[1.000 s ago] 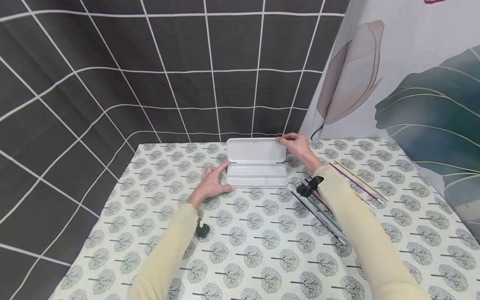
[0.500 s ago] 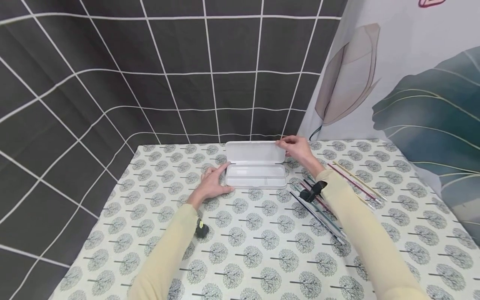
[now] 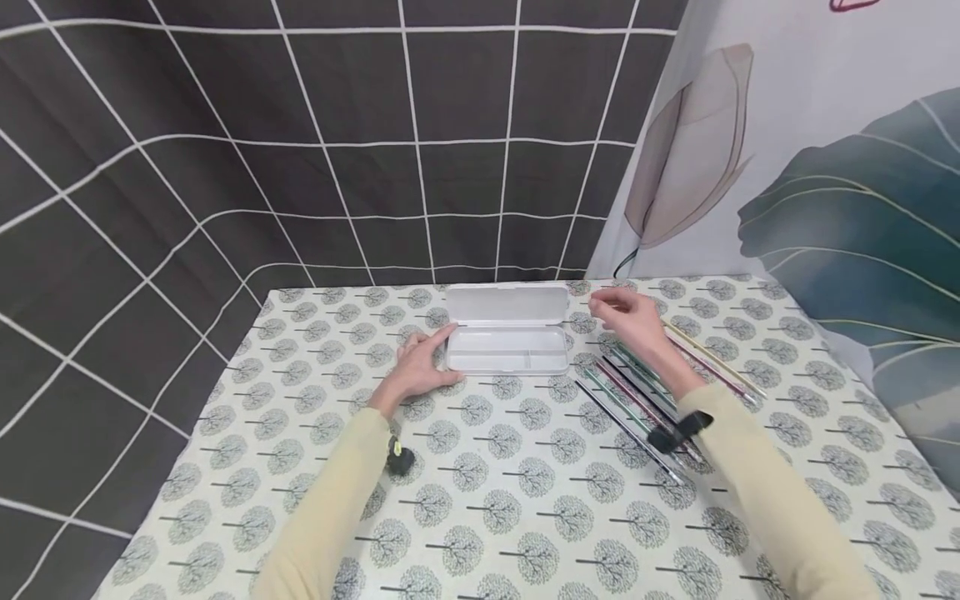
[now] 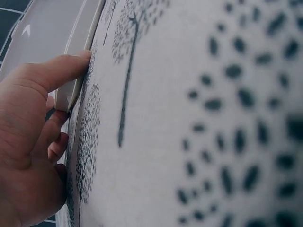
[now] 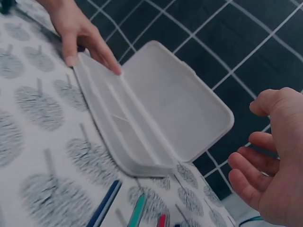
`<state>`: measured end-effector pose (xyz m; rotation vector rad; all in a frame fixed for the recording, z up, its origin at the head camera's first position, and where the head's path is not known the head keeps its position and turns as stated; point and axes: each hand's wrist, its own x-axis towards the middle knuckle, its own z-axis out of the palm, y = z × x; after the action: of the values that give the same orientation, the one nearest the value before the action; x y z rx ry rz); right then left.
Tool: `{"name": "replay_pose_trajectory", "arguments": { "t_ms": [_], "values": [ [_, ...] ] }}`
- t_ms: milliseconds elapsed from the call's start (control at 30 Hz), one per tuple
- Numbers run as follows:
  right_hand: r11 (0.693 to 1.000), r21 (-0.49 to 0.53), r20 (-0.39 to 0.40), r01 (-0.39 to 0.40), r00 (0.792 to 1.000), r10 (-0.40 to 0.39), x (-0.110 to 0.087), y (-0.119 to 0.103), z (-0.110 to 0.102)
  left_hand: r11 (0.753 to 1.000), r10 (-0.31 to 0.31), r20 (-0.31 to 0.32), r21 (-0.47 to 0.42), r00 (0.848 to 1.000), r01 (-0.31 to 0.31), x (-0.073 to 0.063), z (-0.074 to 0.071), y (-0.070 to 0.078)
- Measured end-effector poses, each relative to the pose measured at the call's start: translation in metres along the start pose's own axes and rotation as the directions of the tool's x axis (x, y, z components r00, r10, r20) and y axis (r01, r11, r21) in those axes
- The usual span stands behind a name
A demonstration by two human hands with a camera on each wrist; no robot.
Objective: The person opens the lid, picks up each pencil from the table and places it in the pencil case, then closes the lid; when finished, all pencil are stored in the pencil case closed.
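A white pencil case (image 3: 491,343) with inner compartments stands open on the cloth, its lid (image 3: 510,306) tilted up at the back. My left hand (image 3: 417,367) grips the left end of the case, thumb at the front edge and fingers toward the hinge side. In the left wrist view the thumb (image 4: 66,68) presses on the rim. My right hand (image 3: 633,323) is in the air to the right of the lid, apart from it. Its fingers (image 5: 251,165) hang loosely curled and hold nothing.
Several thin pencils lie right of the case, partly under my right forearm; among them are a dark one (image 3: 611,415), a green one (image 5: 137,210) and a yellow one (image 3: 712,358). A tree-patterned cloth (image 3: 487,467) covers the table. A dark gridded curtain (image 3: 360,183) hangs behind.
My right hand has let go of the lid's right corner and moved right and toward me. The lid stays up, leaning a little differently. The left hand keeps its hold.
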<state>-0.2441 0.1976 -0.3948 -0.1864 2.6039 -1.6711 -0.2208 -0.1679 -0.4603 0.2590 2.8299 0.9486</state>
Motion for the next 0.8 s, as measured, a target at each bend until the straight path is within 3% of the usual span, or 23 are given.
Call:
{"name": "replay_pose_trajectory", "arguments": {
  "t_ms": [167, 467, 633, 800],
  "values": [
    [0.999, -0.041, -0.002, -0.001, 1.000, 0.001, -0.045, 0.011, -0.018, 1.000, -0.014, 0.006, -0.015, 1.000, 0.014, -0.001, 0.001, -0.001],
    [0.991, -0.107, 0.002, 0.079, 0.997, -0.079, -0.117, 0.031, -0.032, 0.999, -0.023, 0.000, -0.044, 1.000, 0.023, -0.001, 0.002, -0.002],
    [0.992, -0.083, -0.035, 0.091, 0.995, -0.095, -0.142, 0.039, -0.033, 0.998, -0.021, 0.000, -0.054, 1.000, 0.021, -0.002, 0.002, -0.001],
    [0.987, -0.126, -0.089, 0.101, 0.990, -0.113, -0.157, 0.046, -0.028, 0.997, -0.023, 0.000, -0.067, 1.000, 0.023, -0.002, 0.001, 0.000]
  ]
}}
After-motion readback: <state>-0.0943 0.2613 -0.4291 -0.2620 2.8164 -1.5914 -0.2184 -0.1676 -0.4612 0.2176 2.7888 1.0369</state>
